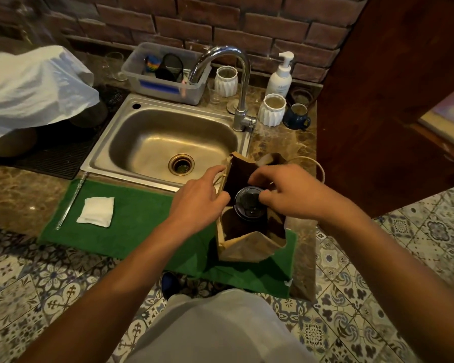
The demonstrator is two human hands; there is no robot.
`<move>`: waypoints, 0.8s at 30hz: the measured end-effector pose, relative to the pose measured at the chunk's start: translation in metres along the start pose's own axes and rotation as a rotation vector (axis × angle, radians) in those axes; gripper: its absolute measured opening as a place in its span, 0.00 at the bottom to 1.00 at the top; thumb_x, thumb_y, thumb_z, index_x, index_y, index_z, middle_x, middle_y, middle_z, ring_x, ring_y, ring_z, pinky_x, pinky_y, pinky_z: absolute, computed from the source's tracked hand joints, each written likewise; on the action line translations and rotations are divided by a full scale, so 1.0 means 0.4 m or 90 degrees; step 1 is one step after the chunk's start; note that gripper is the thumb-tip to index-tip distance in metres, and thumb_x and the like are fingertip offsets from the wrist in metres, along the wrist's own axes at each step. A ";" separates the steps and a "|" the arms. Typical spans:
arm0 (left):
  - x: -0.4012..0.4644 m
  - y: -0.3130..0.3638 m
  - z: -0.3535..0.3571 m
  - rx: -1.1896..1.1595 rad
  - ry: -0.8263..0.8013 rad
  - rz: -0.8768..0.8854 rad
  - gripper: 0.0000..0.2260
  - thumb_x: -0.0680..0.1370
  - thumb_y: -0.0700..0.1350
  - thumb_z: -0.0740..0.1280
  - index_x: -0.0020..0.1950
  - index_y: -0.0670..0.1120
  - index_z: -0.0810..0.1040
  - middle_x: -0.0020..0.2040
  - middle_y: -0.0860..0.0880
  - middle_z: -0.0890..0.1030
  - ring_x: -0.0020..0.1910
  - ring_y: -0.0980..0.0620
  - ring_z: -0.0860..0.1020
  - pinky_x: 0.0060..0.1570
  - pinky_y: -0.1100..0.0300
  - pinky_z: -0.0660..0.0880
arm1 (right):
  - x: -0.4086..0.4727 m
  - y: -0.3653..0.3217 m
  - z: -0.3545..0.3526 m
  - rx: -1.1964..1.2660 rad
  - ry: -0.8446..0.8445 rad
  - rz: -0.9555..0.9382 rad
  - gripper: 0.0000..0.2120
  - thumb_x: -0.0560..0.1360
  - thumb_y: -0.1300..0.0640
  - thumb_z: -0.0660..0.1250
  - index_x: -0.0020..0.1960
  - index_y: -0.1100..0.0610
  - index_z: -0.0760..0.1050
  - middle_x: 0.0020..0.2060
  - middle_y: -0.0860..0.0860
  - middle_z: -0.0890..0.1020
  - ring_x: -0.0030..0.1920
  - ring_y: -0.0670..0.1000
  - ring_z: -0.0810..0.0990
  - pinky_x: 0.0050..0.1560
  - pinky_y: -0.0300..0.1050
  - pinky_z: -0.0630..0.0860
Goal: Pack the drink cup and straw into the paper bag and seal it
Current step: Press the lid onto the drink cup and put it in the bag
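A brown paper bag point(249, 247) stands open on the green mat point(131, 226) by the counter's front edge. Inside it sits the drink cup point(248, 203), its dark round lid showing in the bag's mouth. My right hand point(288, 192) reaches into the bag and pinches the lid's rim with thumb and fingers. My left hand point(202, 200) grips the bag's left wall near its twine handle and holds the mouth open. A clear wrapped straw point(72, 200) lies along the mat's left edge.
A folded white napkin point(96, 212) lies on the mat next to the straw. Behind the mat is a steel sink point(121, 153) with a tall faucet point(240, 85). White cups, a blue mug and a soap pump stand at the right.
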State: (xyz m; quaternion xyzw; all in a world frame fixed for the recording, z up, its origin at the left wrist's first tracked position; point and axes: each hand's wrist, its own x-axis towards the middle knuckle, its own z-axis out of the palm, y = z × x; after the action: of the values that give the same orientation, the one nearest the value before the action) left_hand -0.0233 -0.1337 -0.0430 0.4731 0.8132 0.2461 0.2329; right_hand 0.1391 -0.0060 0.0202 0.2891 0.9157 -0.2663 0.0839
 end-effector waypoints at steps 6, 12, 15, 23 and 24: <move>0.005 -0.001 0.007 0.036 0.050 0.032 0.27 0.80 0.56 0.64 0.78 0.54 0.64 0.34 0.54 0.81 0.38 0.52 0.81 0.42 0.52 0.79 | -0.066 -0.016 -0.029 0.444 0.115 -0.022 0.10 0.78 0.71 0.63 0.48 0.58 0.79 0.39 0.57 0.86 0.38 0.52 0.84 0.41 0.49 0.81; -0.005 -0.009 0.008 0.042 0.073 0.087 0.26 0.80 0.58 0.65 0.77 0.54 0.66 0.57 0.56 0.81 0.44 0.55 0.80 0.49 0.51 0.79 | -0.077 -0.053 -0.037 0.616 0.208 -0.074 0.12 0.77 0.77 0.58 0.46 0.63 0.75 0.30 0.58 0.78 0.29 0.56 0.79 0.28 0.51 0.77; -0.013 -0.008 0.013 0.023 0.087 0.103 0.23 0.79 0.57 0.66 0.74 0.54 0.70 0.57 0.54 0.77 0.40 0.57 0.77 0.49 0.50 0.79 | -0.064 -0.074 -0.029 0.640 0.237 -0.093 0.15 0.75 0.78 0.57 0.44 0.61 0.75 0.28 0.55 0.78 0.28 0.55 0.77 0.26 0.47 0.75; -0.051 -0.080 -0.025 -0.087 0.234 0.094 0.18 0.79 0.50 0.68 0.67 0.48 0.75 0.61 0.49 0.75 0.53 0.52 0.77 0.54 0.48 0.78 | -0.016 -0.165 -0.006 0.647 0.241 -0.183 0.12 0.76 0.74 0.60 0.46 0.59 0.76 0.33 0.53 0.80 0.33 0.50 0.80 0.31 0.45 0.78; -0.056 -0.100 -0.032 -0.089 0.237 0.089 0.18 0.79 0.49 0.68 0.68 0.48 0.75 0.63 0.48 0.74 0.57 0.51 0.77 0.56 0.48 0.77 | -0.007 -0.179 0.000 0.647 0.243 -0.186 0.11 0.75 0.72 0.61 0.47 0.58 0.77 0.34 0.53 0.81 0.35 0.51 0.81 0.32 0.45 0.79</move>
State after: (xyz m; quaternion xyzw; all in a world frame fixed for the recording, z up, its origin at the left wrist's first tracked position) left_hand -0.0473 -0.1732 -0.0545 0.4572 0.7884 0.4008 0.0934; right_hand 0.1004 -0.0568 0.0526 0.2063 0.7020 -0.6255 -0.2710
